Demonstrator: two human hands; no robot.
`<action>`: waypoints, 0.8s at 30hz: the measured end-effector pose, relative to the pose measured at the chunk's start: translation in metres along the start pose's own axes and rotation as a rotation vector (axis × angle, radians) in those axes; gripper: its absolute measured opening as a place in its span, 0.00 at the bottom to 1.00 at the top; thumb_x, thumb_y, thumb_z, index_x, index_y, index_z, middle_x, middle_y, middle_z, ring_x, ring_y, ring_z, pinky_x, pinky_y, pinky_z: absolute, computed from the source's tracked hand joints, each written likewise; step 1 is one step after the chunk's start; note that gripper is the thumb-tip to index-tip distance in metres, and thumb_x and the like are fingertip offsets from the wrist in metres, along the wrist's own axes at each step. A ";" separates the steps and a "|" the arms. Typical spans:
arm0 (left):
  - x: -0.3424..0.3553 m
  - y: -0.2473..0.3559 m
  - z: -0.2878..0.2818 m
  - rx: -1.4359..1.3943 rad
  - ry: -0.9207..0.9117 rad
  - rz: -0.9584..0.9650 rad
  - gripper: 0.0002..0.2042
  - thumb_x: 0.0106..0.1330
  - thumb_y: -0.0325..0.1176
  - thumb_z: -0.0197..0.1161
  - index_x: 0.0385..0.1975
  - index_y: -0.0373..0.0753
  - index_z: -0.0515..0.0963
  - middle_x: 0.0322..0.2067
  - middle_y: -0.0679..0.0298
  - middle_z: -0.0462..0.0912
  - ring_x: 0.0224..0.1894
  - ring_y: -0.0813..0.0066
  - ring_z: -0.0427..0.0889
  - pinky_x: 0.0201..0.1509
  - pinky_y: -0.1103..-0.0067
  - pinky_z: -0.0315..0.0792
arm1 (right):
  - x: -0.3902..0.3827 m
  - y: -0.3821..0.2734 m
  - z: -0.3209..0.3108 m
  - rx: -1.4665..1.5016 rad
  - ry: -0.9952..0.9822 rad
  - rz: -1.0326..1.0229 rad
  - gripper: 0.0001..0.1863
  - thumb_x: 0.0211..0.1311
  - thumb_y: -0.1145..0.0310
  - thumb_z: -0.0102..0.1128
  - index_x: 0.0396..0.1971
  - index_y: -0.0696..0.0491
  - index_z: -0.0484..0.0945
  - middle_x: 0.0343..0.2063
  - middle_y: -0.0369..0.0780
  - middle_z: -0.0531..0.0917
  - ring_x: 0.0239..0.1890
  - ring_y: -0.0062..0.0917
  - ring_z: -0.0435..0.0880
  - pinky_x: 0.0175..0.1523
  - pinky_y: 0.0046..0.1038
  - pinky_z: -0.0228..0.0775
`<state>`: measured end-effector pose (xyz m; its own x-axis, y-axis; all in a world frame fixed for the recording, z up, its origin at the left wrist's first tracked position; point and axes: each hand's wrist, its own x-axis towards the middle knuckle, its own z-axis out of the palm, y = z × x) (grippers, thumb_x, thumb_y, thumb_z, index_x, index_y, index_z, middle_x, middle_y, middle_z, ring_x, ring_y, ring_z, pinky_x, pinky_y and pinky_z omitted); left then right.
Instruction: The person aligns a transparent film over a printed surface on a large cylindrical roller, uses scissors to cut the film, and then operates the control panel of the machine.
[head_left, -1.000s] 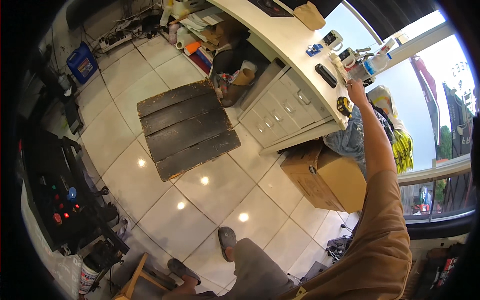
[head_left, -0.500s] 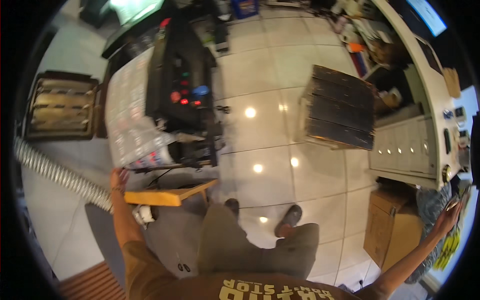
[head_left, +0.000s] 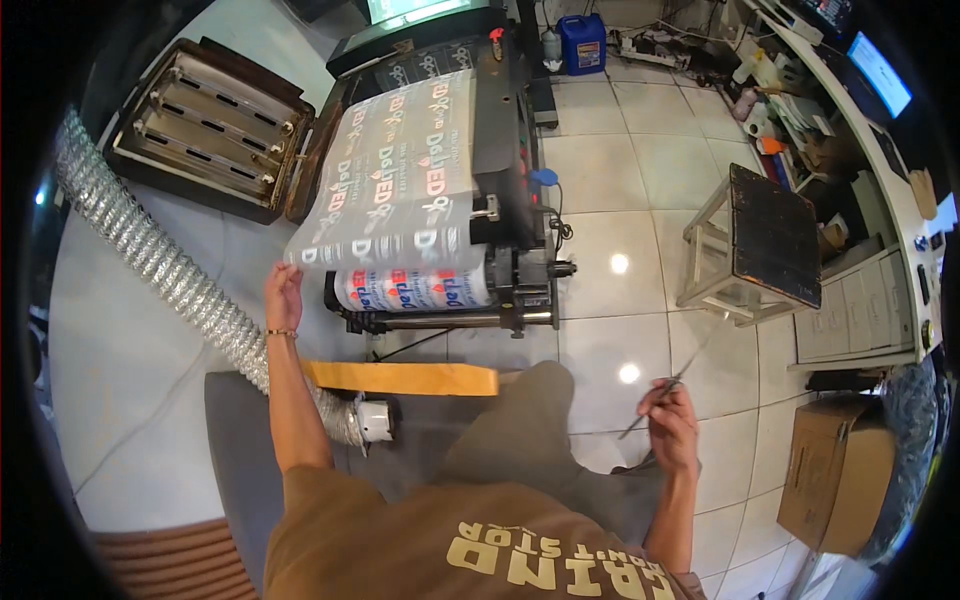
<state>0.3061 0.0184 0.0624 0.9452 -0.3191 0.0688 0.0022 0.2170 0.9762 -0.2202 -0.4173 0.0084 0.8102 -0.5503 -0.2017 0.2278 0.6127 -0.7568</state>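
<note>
So, left hand (head_left: 284, 285) pinches lower left corner of film (head_left: 392, 170), upper middle of frame; printing visible on it, no cut showing. Right hand (head_left: 670, 420), lower right, curls round thin tool (head_left: 684, 371), maybe scissors, apart from film.

Repeated white and reddish lettering on a translucent grey film sheet (head_left: 395, 185), blue-and-red lettering on a white cylindrical roll (head_left: 412, 290), cream block capitals across a brown fabric shirt (head_left: 415, 535)

Film (head_left: 398, 170): grey, pale-lettered. Roll (head_left: 415, 290): white, blue-red print.
</note>
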 end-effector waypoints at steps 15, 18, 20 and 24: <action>0.058 -0.022 0.031 -0.307 -0.062 0.164 0.05 0.65 0.26 0.64 0.39 0.41 0.77 0.32 0.70 0.82 0.31 0.86 0.76 0.38 0.86 0.68 | 0.138 0.126 0.227 -0.511 -0.036 -0.314 0.15 0.69 0.57 0.58 0.37 0.55 0.76 0.30 0.34 0.77 0.25 0.14 0.67 0.32 0.18 0.61; 0.060 -0.016 0.032 -0.283 -0.063 0.137 0.06 0.65 0.27 0.64 0.40 0.40 0.77 0.33 0.69 0.83 0.32 0.85 0.77 0.37 0.87 0.68 | 0.172 0.111 0.237 -0.696 -0.110 -0.378 0.18 0.69 0.55 0.58 0.44 0.55 0.79 0.40 0.38 0.81 0.28 0.15 0.72 0.36 0.18 0.66; 0.059 -0.013 0.038 -0.299 -0.077 0.143 0.06 0.65 0.27 0.64 0.40 0.39 0.77 0.33 0.68 0.83 0.32 0.84 0.78 0.37 0.87 0.68 | 0.187 0.105 0.239 -0.623 -0.277 -0.289 0.22 0.68 0.52 0.59 0.50 0.55 0.80 0.43 0.41 0.82 0.31 0.17 0.76 0.38 0.19 0.69; 0.062 -0.015 0.033 -0.283 -0.084 0.104 0.07 0.66 0.27 0.64 0.41 0.37 0.76 0.35 0.66 0.84 0.35 0.82 0.80 0.39 0.84 0.71 | 0.200 0.090 0.253 -0.517 -0.361 -0.008 0.21 0.70 0.55 0.57 0.49 0.59 0.80 0.50 0.40 0.82 0.51 0.23 0.79 0.44 0.23 0.75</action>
<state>0.3537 -0.0346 0.0585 0.9150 -0.3541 0.1932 0.0092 0.4970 0.8677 0.0987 -0.3290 0.0576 0.9614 -0.2720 -0.0405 0.0173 0.2067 -0.9783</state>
